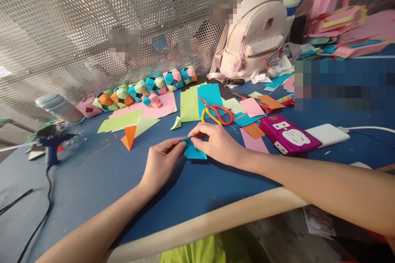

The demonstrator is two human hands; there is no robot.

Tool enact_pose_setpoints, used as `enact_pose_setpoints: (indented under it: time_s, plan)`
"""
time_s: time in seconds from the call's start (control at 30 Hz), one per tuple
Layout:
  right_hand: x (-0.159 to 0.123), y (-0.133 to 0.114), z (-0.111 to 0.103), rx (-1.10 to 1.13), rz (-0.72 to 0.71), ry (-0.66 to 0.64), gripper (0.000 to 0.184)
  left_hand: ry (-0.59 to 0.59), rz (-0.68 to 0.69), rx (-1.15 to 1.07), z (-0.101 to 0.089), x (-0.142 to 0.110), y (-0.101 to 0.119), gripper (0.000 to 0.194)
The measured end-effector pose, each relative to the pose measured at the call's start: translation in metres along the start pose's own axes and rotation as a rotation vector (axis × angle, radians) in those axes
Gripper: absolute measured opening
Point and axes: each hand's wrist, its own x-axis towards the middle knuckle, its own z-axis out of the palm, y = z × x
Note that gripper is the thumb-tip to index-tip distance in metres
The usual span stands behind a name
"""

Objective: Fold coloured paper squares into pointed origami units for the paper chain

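A folded piece of cyan paper (194, 152) lies on the blue table (101, 172) between my hands. My left hand (160, 162) pinches its left edge with the fingertips. My right hand (214, 141) presses down on its top with curled fingers. An orange folded triangle (128, 136) and a small light-green folded piece (177, 123) lie just beyond my hands.
Red-and-yellow scissors (216, 114) rest on loose coloured sheets (197, 102). A chain of folded paper balls (145, 88) runs along the mesh screen. A blue glue gun (52, 144) is at the left, a magenta power strip (288, 133) at the right, a white backpack (256, 33) behind.
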Motion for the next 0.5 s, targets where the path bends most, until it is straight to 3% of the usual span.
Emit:
enact_pose_setpoints:
  time_s: [0.33, 0.5]
  plan:
    - [-0.0008, 0.0004, -0.0001, -0.011, -0.073, 0.024, 0.011, 0.019, 0.087, 0.106, -0.0012, -0.001, -0.0052, 0.025]
    - [-0.0014, -0.003, -0.0004, 0.002, -0.004, -0.023, 0.003, 0.058, 0.086, 0.097, -0.0016, 0.0, -0.0035, 0.02]
